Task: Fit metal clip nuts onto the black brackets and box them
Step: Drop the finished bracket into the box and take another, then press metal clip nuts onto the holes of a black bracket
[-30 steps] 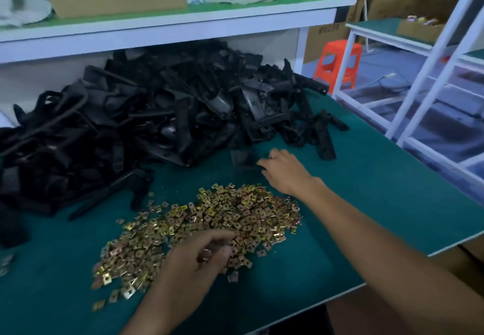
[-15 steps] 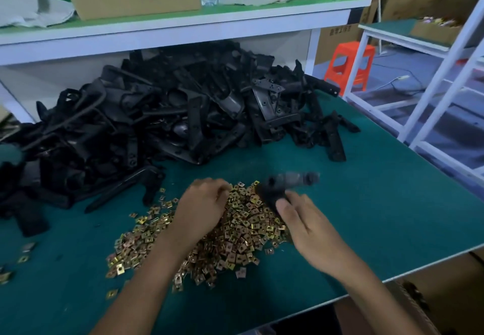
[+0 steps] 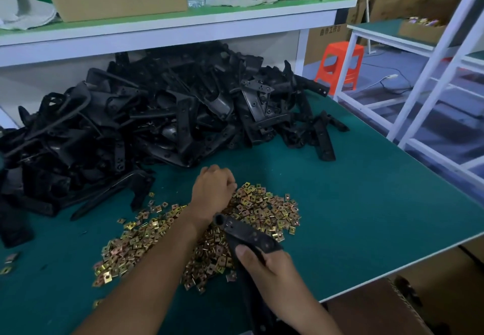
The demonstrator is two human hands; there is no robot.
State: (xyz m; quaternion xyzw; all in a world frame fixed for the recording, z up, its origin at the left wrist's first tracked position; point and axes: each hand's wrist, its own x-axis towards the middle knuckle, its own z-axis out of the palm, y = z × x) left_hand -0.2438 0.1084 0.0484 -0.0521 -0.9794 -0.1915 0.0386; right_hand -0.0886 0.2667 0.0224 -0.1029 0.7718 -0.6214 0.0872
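Since half a second ago the right hand (image 3: 264, 265) has drawn its black bracket (image 3: 248, 235) back toward the near edge of the table (image 3: 366, 216), and the left hand (image 3: 213, 190) has slid to the far side of the clip nuts (image 3: 272, 207). Along the far edge sprawls the big heap of loose brackets (image 3: 157, 120), none showing a fitted nut that I can make out. The held bracket hangs just above the nuts, with the right hand's fingers wrapped round its near end. The left hand is knuckles-up, fingers curled into the nuts; whether it pinches one I cannot tell. Judging by the heap, nearly all the fitting and boxing remains
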